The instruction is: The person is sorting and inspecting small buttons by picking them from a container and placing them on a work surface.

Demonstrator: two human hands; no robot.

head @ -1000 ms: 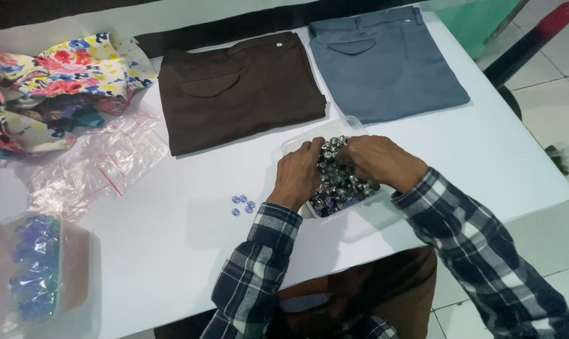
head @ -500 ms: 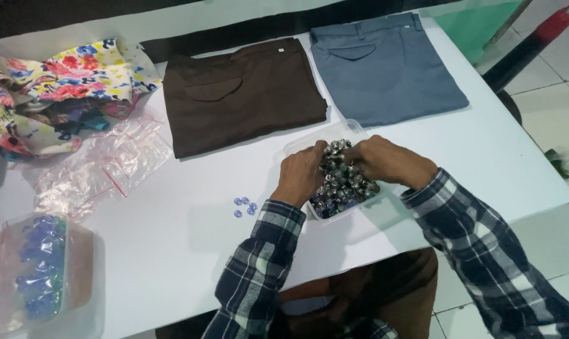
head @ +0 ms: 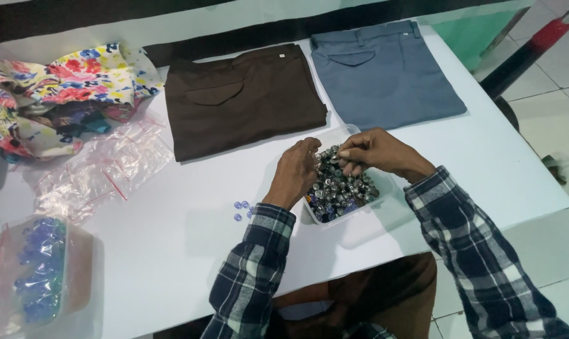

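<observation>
both hands, left hand (head: 295, 172) and right hand (head: 375, 150), pinch metal buttons (head: 340, 188) in a clear tub (head: 350, 133) on the white table (head: 171, 226) (tiled floor (head: 548, 100) beyond), near brown trousers (head: 247, 97).

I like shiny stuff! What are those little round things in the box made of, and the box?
The buttons look like metal: silvery, with bright glints. The box looks like clear plastic, since the white table shows through its thin rim.

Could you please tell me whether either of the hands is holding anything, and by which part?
Both the left hand and right hand pinch among small metal buttons in the clear plastic tub; which piece is held cannot be told.
</observation>
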